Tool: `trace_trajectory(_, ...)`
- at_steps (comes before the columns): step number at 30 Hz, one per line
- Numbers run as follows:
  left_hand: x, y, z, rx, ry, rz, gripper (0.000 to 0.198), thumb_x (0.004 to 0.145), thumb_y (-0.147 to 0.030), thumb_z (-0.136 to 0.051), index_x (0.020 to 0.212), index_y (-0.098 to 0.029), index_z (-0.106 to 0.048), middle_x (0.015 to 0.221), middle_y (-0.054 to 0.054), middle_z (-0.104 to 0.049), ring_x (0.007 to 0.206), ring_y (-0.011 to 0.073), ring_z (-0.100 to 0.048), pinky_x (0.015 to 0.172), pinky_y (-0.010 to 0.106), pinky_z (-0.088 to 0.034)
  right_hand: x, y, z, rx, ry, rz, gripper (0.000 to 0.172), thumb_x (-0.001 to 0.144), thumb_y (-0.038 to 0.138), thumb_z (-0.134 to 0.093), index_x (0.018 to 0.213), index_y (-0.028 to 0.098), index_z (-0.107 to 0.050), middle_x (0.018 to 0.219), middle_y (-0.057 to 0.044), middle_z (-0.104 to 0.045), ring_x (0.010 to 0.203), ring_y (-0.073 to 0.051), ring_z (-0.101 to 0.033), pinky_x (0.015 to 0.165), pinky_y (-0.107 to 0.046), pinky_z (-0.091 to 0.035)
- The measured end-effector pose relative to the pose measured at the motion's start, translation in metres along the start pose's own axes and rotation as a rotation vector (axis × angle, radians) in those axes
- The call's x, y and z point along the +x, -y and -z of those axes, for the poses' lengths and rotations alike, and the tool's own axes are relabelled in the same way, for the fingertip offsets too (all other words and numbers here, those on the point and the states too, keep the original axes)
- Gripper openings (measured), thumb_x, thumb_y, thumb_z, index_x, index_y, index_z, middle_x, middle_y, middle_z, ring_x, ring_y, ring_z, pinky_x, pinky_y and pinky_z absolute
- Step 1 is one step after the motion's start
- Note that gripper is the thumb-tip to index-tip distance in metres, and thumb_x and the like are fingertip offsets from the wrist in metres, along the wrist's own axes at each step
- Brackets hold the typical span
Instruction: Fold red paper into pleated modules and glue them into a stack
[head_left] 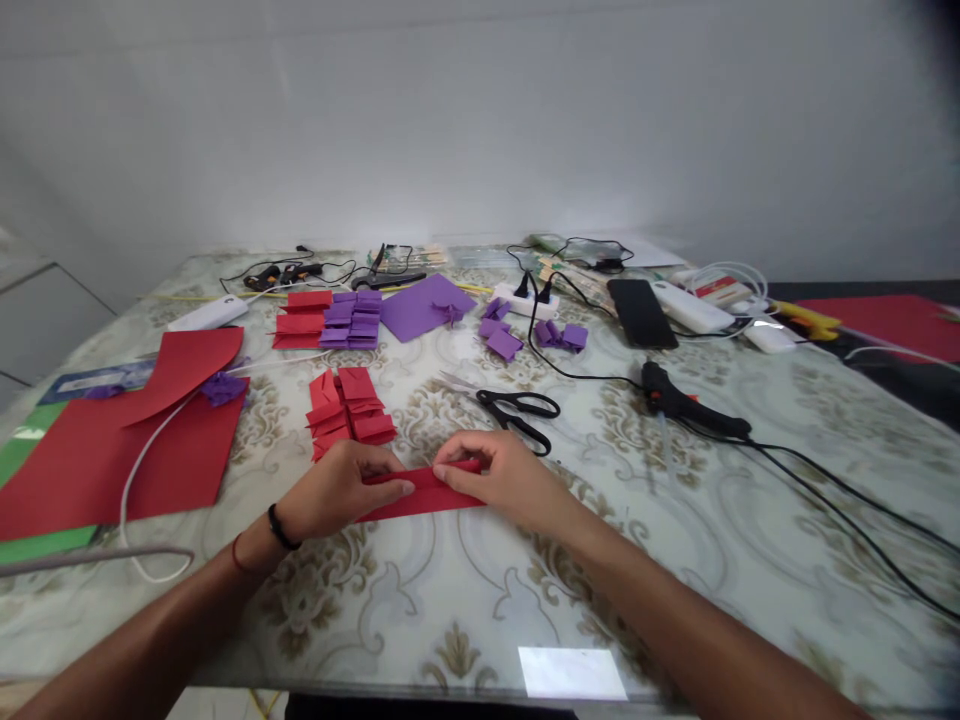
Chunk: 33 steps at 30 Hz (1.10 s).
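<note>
A strip of red paper [420, 498] lies at the front middle of the table, with a fold along its far edge. My left hand [341, 490] pinches its left part between thumb and fingers. My right hand [495, 475] grips the folded edge at the right end, fingertips curled over it. Just beyond my left hand lie several folded red paper pieces [352, 405] in two rows. Black-handled scissors [517, 405] rest partly open behind my right hand, blades pointing left.
Larger red sheets [172, 460] lie at left under a white cable. Folded purple pieces [352, 320] and a purple sheet [420, 308] are farther back. To the right are a black glue gun [694, 405] with its cord, a phone [641, 312] and a power strip [529, 300].
</note>
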<state>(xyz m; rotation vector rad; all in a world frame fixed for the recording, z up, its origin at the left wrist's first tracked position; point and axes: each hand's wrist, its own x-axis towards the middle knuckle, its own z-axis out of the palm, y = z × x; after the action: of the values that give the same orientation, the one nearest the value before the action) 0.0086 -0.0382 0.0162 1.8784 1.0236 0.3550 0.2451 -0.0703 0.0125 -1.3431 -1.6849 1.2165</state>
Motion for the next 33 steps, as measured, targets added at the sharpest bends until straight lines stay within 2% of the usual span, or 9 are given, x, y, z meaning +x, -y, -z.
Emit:
trace_trajectory(5,-0.004,-0.002,-0.009,0.018,0.018,-0.070,0.025,0.096,-0.035,-0.062,0.097,-0.017,-0.079,0.075,0.000,-0.070,0.065,0.0123,-0.056,0.060,0.021,-0.041,-0.003,0.002,-0.004,-0.019,0.009,0.044,0.010,0.084,0.026,-0.070,0.082,0.019,-0.078,0.076,0.000,-0.074,0.070,-0.016,-0.063,0.065,-0.025,-0.046)
trace_trajectory(7,-0.005,-0.005,-0.010,0.050,0.020,-0.109,0.027,0.099,-0.034,-0.058,0.098,-0.017,-0.079,0.079,0.001,-0.073,0.068,0.0129,-0.059,0.063,0.022,-0.043,-0.004,0.003,-0.005,-0.019,0.010,0.065,0.009,0.083,0.024,-0.070,0.080,0.019,-0.077,0.075,0.000,-0.074,0.069,-0.016,-0.063,0.065,-0.025,-0.046)
trace_trajectory(15,-0.009,-0.012,-0.008,0.183,0.017,-0.211,0.029,0.100,-0.029,-0.055,0.086,-0.016,-0.076,0.066,0.000,-0.067,0.059,0.0111,-0.054,0.057,0.022,-0.038,-0.007,0.003,-0.015,0.022,0.042,0.108,0.006,0.078,0.016,-0.069,0.075,0.018,-0.073,0.071,0.001,-0.070,0.067,-0.015,-0.061,0.062,-0.023,-0.047)
trace_trajectory(22,-0.007,-0.014,0.013,0.231,0.021,-0.315,0.034,0.101,-0.030,-0.053,0.076,-0.016,-0.072,0.063,-0.001,-0.064,0.054,0.0094,-0.047,0.054,0.021,-0.035,-0.006,0.006,-0.005,-0.010,-0.014,0.166,0.007,0.079,0.019,-0.071,0.074,0.019,-0.075,0.070,0.000,-0.070,0.067,-0.015,-0.061,0.066,-0.025,-0.048)
trace_trajectory(29,-0.002,-0.013,0.028,0.170,0.047,-0.226,0.035,0.100,-0.033,-0.055,0.075,-0.015,-0.072,0.061,-0.002,-0.059,0.055,0.0100,-0.044,0.053,0.022,-0.033,0.003,-0.001,0.015,-0.030,-0.018,0.158,0.009,0.081,0.024,-0.071,0.075,0.018,-0.074,0.071,-0.002,-0.072,0.067,-0.016,-0.062,0.065,-0.026,-0.048)
trace_trajectory(33,0.000,-0.010,0.025,0.179,0.000,-0.201,0.041,0.099,-0.034,-0.054,0.063,-0.015,-0.062,0.056,-0.004,-0.048,0.054,0.0099,-0.040,0.052,0.022,-0.031,0.008,-0.006,0.025,0.004,-0.111,0.183,0.012,0.083,0.028,-0.069,0.075,0.019,-0.067,0.071,-0.001,-0.068,0.066,-0.016,-0.060,0.064,-0.027,-0.048)
